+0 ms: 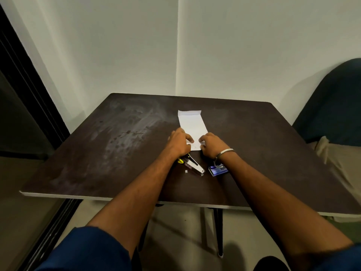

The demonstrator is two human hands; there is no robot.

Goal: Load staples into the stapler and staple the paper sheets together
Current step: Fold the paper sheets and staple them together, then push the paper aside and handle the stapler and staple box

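Note:
White paper sheets (192,124) lie in the middle of the dark table (117,153), long side running away from me. My left hand (178,141) grips the sheets' near left corner, and my right hand (210,144) pinches the near right corner. A stapler (192,166) with a yellow and black body and a metal arm lies open on the table just behind my left wrist. A small blue staple box (217,170) sits under my right wrist. A tiny strip of staples (186,171) lies left of the stapler.
The table's near edge (136,198) runs across the view, with black legs below. A dark blue chair (332,106) stands at the right. White walls meet behind the table, and a dark door frame (29,94) runs along the left.

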